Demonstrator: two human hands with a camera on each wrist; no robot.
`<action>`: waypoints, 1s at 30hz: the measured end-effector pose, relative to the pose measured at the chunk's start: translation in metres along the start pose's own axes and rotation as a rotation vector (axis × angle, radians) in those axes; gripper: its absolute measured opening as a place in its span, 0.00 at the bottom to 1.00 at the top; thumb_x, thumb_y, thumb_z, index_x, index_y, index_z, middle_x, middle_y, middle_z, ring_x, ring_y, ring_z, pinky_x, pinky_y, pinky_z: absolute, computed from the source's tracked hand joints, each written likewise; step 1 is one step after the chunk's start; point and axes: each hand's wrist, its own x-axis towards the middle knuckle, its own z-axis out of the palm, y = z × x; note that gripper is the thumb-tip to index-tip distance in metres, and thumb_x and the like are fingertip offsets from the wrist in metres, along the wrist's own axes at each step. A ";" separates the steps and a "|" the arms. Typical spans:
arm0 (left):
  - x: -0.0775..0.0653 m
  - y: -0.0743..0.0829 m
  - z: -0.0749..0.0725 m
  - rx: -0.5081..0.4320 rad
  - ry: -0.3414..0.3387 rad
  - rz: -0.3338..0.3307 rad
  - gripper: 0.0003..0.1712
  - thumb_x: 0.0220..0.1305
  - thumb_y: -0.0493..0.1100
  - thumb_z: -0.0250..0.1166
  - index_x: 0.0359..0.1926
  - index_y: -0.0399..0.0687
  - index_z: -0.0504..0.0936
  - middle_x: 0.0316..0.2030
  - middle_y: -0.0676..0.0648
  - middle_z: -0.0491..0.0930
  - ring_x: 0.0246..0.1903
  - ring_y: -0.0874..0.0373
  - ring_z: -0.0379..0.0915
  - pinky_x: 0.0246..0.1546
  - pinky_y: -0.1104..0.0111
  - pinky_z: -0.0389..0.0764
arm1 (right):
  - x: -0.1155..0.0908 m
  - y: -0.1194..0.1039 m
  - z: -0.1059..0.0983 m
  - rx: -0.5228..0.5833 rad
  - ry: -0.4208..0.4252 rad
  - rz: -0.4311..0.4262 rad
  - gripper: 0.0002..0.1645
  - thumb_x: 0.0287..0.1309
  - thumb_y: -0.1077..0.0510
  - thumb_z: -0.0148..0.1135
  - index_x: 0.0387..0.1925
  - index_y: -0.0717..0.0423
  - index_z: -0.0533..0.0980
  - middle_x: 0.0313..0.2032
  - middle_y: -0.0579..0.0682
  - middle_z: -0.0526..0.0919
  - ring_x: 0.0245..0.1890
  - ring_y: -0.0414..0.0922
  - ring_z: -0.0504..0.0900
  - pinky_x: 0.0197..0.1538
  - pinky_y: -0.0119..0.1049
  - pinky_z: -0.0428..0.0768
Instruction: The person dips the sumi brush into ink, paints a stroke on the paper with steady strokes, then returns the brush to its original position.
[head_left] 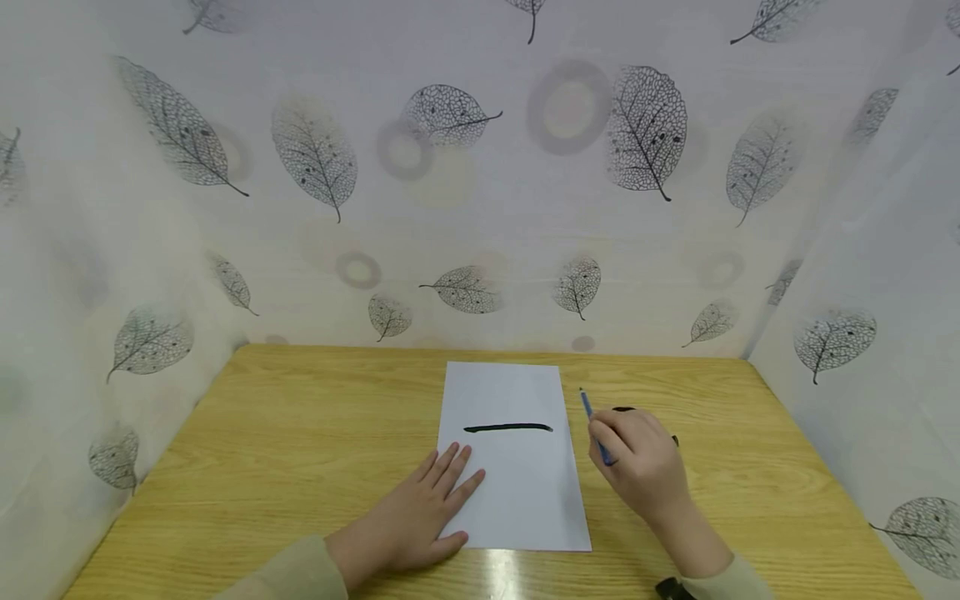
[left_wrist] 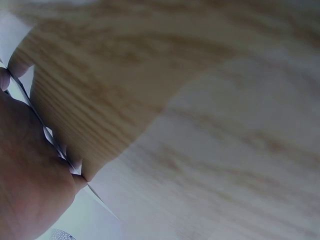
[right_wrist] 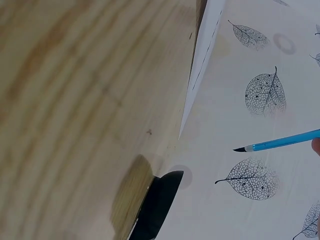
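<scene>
On the table lies an upright sheet of white paper (head_left: pixel 517 492) with one thick black horizontal stroke (head_left: pixel 508 428) across its upper half. My left hand (head_left: pixel 420 512) rests flat on the paper's lower left, fingers spread; in the left wrist view part of that hand (left_wrist: pixel 35 175) shows at the left edge. Off the paper's right edge, my right hand (head_left: pixel 641 454) grips a blue paintbrush (head_left: pixel 587 406). The right wrist view shows the brush (right_wrist: pixel 285 141) with its black tip raised off the table. A black dish (right_wrist: pixel 159 205) stands near the right hand, which mostly hides it in the head view.
The wooden table (head_left: pixel 315 425) extends to both sides of the paper. Cloth with a leaf print (head_left: pixel 465 208) hangs behind it and along its left and right sides. A dark band (head_left: pixel 673 588) circles the right wrist, by the sleeve (head_left: pixel 727 582).
</scene>
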 end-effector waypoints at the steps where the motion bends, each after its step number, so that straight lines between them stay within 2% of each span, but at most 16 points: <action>1: 0.000 0.000 -0.001 0.000 0.003 0.001 0.44 0.81 0.68 0.43 0.86 0.53 0.50 0.86 0.37 0.44 0.86 0.42 0.41 0.84 0.49 0.56 | 0.000 0.000 0.000 -0.002 0.005 -0.014 0.18 0.73 0.62 0.54 0.28 0.63 0.84 0.30 0.55 0.87 0.24 0.50 0.84 0.28 0.44 0.82; 7: -0.001 0.000 -0.001 -0.007 0.025 0.017 0.44 0.81 0.69 0.43 0.86 0.52 0.52 0.85 0.36 0.47 0.85 0.40 0.44 0.82 0.47 0.58 | 0.001 0.002 -0.002 -0.017 0.015 -0.083 0.19 0.73 0.65 0.53 0.27 0.63 0.84 0.28 0.57 0.87 0.23 0.51 0.84 0.27 0.43 0.83; 12: -0.001 0.000 0.000 -0.013 0.041 0.027 0.44 0.81 0.69 0.42 0.86 0.51 0.52 0.85 0.35 0.47 0.85 0.39 0.45 0.82 0.46 0.59 | 0.000 0.004 -0.006 -0.030 -0.013 -0.128 0.20 0.76 0.67 0.52 0.28 0.64 0.85 0.29 0.59 0.87 0.23 0.52 0.84 0.28 0.44 0.84; 23: -0.001 0.000 -0.002 -0.012 0.025 0.023 0.44 0.81 0.69 0.43 0.86 0.51 0.52 0.85 0.35 0.47 0.85 0.39 0.44 0.82 0.46 0.59 | -0.002 0.009 -0.018 -0.057 -0.065 -0.232 0.21 0.77 0.72 0.50 0.30 0.65 0.84 0.31 0.59 0.88 0.26 0.52 0.84 0.29 0.43 0.83; 30: -0.002 -0.001 -0.001 -0.037 0.041 0.035 0.44 0.81 0.68 0.43 0.85 0.49 0.53 0.85 0.34 0.48 0.84 0.37 0.45 0.81 0.44 0.59 | -0.010 0.015 -0.026 -0.077 -0.099 -0.245 0.22 0.79 0.73 0.47 0.31 0.64 0.83 0.32 0.60 0.88 0.28 0.52 0.86 0.33 0.44 0.86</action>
